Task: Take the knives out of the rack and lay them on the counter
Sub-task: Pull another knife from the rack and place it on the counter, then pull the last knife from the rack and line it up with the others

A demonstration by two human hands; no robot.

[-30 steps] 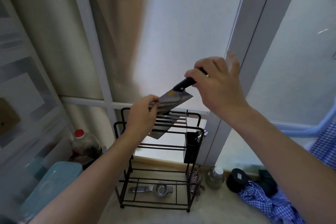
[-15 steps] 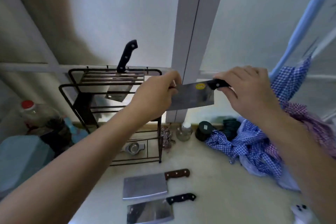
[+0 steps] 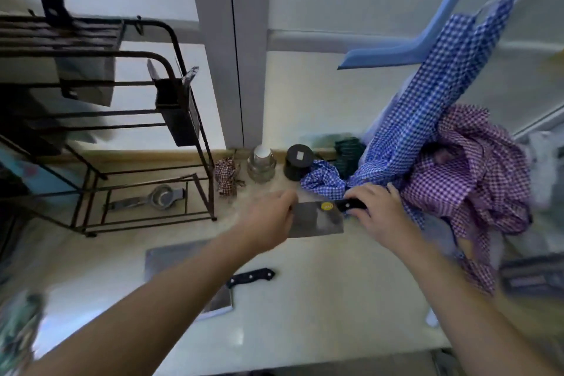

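1. Cleaver [image 3: 316, 220], broad steel blade with a yellow sticker near the handle, is held low over the counter [image 3: 335, 299], to the right of the rack [image 3: 171, 49] and just in front of the jars at the wall. We cannot tell whether the blade touches the counter.
2. Our right hand [image 3: 377, 214] is closed around the black handle, fingers curled over it.
3. Our left hand [image 3: 268, 221] pinches the far end of the blade between thumb and fingers.
4. Right of the rack's base, nearer to us than the held cleaver, we note two more cleavers lying flat on the counter: a black-handled one [image 3: 244, 281], and a second blade [image 3: 171, 256] largely hidden by our left forearm.
5. One knife [image 3: 82, 76] sits in the rack's top slots, its black handle standing up above the bars and its blade hanging below them.
6. On the rack's bottom shelf lies a metal squeezer [image 3: 152, 198].
7. Right of the rack, against the wall, stand a glass jar [image 3: 262, 166] and a black jar [image 3: 297, 162]; beyond them, checked cloths [image 3: 451, 143] are piled up.
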